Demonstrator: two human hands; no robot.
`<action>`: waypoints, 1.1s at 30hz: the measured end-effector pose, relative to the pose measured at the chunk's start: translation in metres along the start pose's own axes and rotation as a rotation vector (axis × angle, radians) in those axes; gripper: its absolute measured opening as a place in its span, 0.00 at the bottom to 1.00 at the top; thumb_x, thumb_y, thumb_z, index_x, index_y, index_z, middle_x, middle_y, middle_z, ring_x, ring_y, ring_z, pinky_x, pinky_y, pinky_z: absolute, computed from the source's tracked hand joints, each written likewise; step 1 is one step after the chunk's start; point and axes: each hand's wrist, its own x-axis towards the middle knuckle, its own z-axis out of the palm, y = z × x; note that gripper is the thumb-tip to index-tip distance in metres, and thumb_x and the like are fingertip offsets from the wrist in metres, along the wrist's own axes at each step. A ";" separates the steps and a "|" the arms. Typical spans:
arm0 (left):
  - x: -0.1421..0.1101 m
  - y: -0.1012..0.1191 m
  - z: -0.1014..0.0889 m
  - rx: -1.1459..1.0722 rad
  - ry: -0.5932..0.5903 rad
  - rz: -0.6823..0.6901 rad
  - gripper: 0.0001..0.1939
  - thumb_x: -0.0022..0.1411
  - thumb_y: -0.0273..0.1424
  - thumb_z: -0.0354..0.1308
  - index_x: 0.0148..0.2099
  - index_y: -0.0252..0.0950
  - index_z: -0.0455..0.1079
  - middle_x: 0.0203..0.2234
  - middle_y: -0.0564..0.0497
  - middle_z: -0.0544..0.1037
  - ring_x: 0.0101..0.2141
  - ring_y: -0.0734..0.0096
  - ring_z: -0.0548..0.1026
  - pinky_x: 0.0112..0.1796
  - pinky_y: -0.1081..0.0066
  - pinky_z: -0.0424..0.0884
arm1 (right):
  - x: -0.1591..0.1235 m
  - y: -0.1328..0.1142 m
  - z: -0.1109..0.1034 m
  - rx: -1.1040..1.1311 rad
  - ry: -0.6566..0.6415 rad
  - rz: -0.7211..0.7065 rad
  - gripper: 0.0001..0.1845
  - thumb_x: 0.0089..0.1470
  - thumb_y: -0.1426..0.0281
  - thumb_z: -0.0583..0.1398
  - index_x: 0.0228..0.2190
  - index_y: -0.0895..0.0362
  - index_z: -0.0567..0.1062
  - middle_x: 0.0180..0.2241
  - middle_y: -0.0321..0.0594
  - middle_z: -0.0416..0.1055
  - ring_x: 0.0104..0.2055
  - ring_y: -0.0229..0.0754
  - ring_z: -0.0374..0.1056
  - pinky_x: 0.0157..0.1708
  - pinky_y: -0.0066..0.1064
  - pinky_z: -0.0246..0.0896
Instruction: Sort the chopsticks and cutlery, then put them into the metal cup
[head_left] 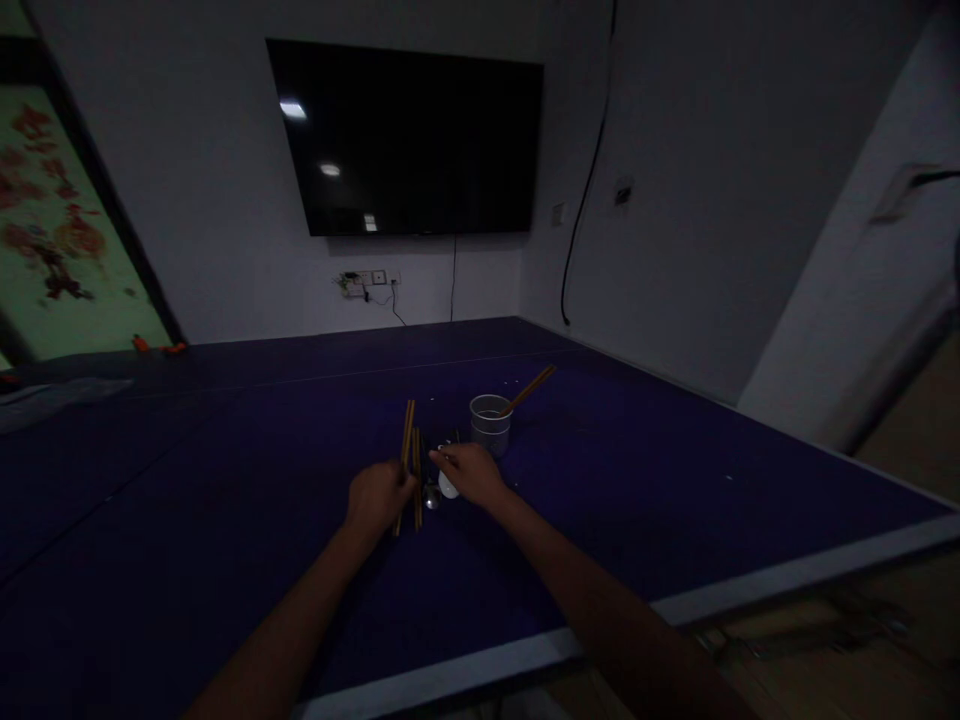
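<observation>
My left hand is closed around a pair of wooden chopsticks, which point away from me. Just right of it, another pair of chopsticks lies on the purple table. A metal spoon rests beside those, its bowl toward me. My right hand is closed, thumb and fingers together over the cutlery; what is between them is too dark to make out. Partly beneath that hand shows a white spoon-like piece. Behind the right hand stands a grey metal cup with chopsticks leaning out to the right.
The purple table has a pale front edge and reaches back to the walls. Small white bits are scattered near the cup. At the far left lies a clear plastic sheet. A television hangs above wall sockets with cables.
</observation>
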 end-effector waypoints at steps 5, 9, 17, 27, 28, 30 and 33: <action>-0.009 0.014 -0.002 -0.015 0.028 0.094 0.18 0.62 0.40 0.44 0.41 0.36 0.70 0.31 0.45 0.78 0.35 0.64 0.76 0.35 0.71 0.65 | 0.007 0.004 0.014 0.577 0.027 0.068 0.29 0.58 0.50 0.45 0.27 0.59 0.73 0.18 0.32 0.64 0.21 0.33 0.59 0.22 0.23 0.51; -0.014 0.019 0.001 -0.037 0.062 0.226 0.15 0.61 0.38 0.45 0.40 0.35 0.69 0.31 0.45 0.77 0.34 0.65 0.75 0.35 0.71 0.65 | 0.010 -0.001 0.022 0.892 0.002 0.190 0.29 0.53 0.47 0.49 0.29 0.60 0.73 0.14 0.28 0.56 0.15 0.31 0.52 0.16 0.23 0.46; -0.016 0.009 0.009 -0.112 0.263 0.333 0.17 0.63 0.41 0.42 0.37 0.37 0.69 0.30 0.45 0.76 0.35 0.66 0.73 0.38 0.70 0.65 | -0.007 -0.017 -0.008 0.798 0.340 0.099 0.25 0.53 0.49 0.49 0.26 0.57 0.70 0.17 0.32 0.60 0.20 0.35 0.58 0.20 0.26 0.53; -0.002 0.001 0.011 -0.067 0.216 0.053 0.22 0.65 0.42 0.37 0.38 0.37 0.69 0.28 0.45 0.77 0.32 0.66 0.74 0.30 0.73 0.59 | -0.015 0.004 -0.049 0.208 0.988 0.238 0.24 0.60 0.57 0.41 0.33 0.57 0.70 0.35 0.47 0.72 0.40 0.45 0.67 0.41 0.34 0.58; 0.000 0.000 0.012 -0.069 0.205 0.042 0.22 0.65 0.42 0.37 0.38 0.37 0.69 0.28 0.45 0.77 0.32 0.66 0.74 0.29 0.73 0.59 | -0.013 0.006 -0.048 0.189 0.967 0.249 0.24 0.60 0.58 0.41 0.34 0.57 0.70 0.36 0.47 0.72 0.41 0.45 0.67 0.41 0.34 0.58; 0.001 -0.001 0.013 -0.071 0.189 0.029 0.22 0.65 0.42 0.38 0.38 0.36 0.69 0.29 0.45 0.77 0.33 0.66 0.75 0.29 0.73 0.58 | -0.011 0.009 -0.046 0.149 0.928 0.264 0.24 0.61 0.58 0.41 0.35 0.57 0.71 0.38 0.47 0.72 0.43 0.45 0.67 0.42 0.33 0.58; 0.002 -0.001 0.013 -0.073 0.171 0.018 0.22 0.65 0.41 0.38 0.39 0.36 0.70 0.29 0.45 0.78 0.34 0.65 0.75 0.29 0.73 0.58 | -0.010 0.011 -0.043 0.089 0.907 0.305 0.26 0.61 0.58 0.40 0.37 0.57 0.71 0.40 0.48 0.72 0.44 0.45 0.67 0.41 0.32 0.58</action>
